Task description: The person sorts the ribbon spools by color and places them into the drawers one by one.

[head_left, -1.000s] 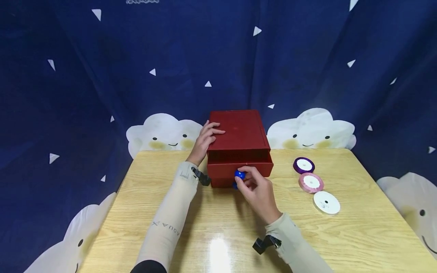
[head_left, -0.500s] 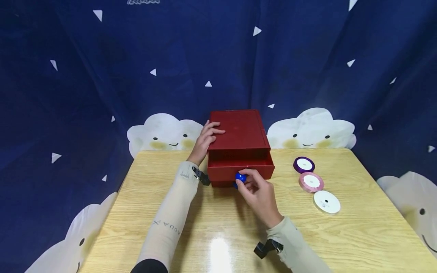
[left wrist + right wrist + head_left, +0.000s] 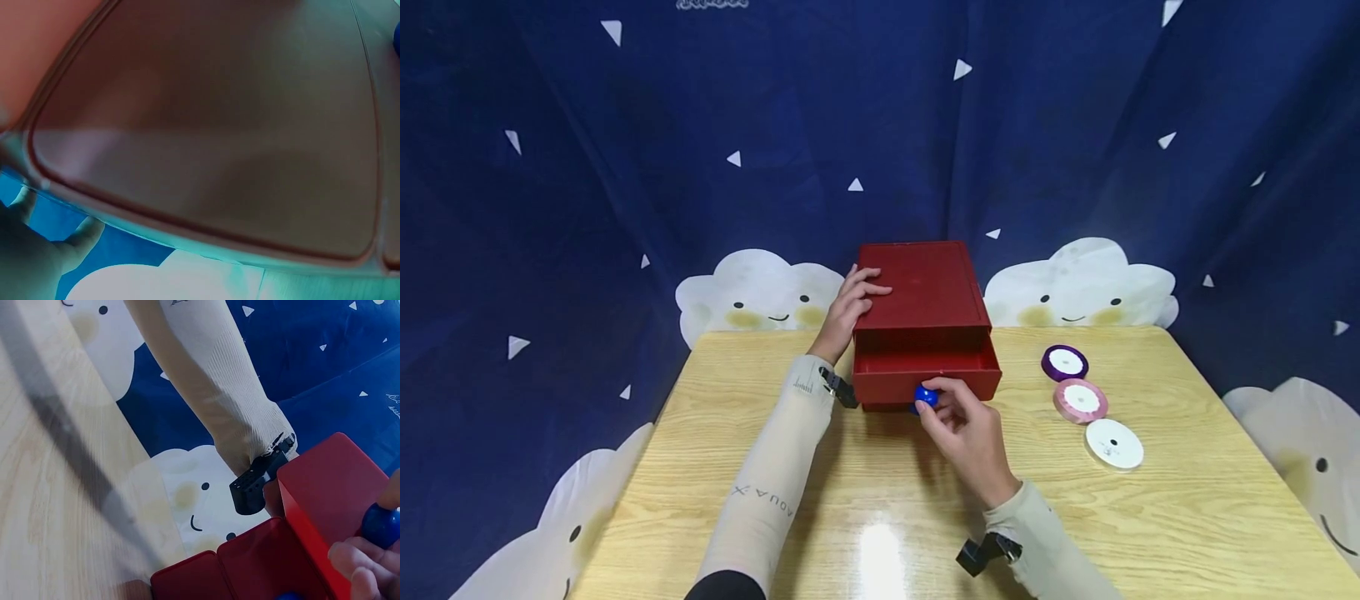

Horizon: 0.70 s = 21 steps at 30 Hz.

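A red drawer cabinet (image 3: 917, 283) stands near the back of the table. Its upper drawer (image 3: 887, 387) is pulled partway out, and the part of its inside that shows looks bare. My right hand (image 3: 970, 433) pinches the round blue knob (image 3: 927, 396) on that drawer's front between thumb and fingers; the knob (image 3: 380, 525) also shows in the right wrist view. Below it, a second blue knob (image 3: 289, 596) sits on a lower red front (image 3: 269, 550). My left hand (image 3: 848, 310) rests on the cabinet's top left edge, fingers spread over the top.
Three ribbon spools lie in a row to the right of the cabinet: purple (image 3: 1064, 362), pink (image 3: 1080, 401) and white (image 3: 1114, 444). The wooden table (image 3: 1187, 500) ends at a dark blue curtain (image 3: 820, 100) with clouds and triangles, close behind the cabinet.
The upper drawer has slid further out toward me, with my right hand holding its knob and moving back with it. My left hand stays on the cabinet top.
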Each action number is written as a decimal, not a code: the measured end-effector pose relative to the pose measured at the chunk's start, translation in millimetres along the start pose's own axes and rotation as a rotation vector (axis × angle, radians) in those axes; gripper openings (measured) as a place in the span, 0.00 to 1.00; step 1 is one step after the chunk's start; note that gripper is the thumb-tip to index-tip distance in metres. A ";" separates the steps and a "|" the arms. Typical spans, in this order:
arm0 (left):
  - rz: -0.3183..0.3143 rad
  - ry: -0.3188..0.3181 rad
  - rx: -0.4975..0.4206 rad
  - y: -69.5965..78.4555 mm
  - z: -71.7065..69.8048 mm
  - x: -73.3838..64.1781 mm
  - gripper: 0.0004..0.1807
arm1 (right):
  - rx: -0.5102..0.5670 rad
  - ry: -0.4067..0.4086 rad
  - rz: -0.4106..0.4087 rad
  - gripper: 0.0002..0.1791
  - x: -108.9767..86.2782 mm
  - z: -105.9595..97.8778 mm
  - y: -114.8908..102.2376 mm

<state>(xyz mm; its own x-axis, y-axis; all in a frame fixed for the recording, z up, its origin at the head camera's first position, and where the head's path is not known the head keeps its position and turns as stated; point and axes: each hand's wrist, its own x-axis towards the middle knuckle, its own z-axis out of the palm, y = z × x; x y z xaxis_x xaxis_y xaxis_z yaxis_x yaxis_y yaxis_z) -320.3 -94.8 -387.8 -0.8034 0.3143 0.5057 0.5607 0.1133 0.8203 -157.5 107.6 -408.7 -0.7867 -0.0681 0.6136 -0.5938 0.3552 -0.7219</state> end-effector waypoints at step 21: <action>0.002 0.005 -0.016 1.4 0.5 0.0 0.20 | -0.011 -0.003 0.004 0.20 -14.6 1.0 23.3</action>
<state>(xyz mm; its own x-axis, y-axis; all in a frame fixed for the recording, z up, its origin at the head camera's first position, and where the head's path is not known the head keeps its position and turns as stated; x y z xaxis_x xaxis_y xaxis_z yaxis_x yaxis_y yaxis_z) -319.4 -94.2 -386.8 -0.8035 0.3096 0.5084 0.5588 0.0979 0.8235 -160.0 116.0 -434.9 -0.7894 -0.0694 0.6100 -0.5891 0.3654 -0.7207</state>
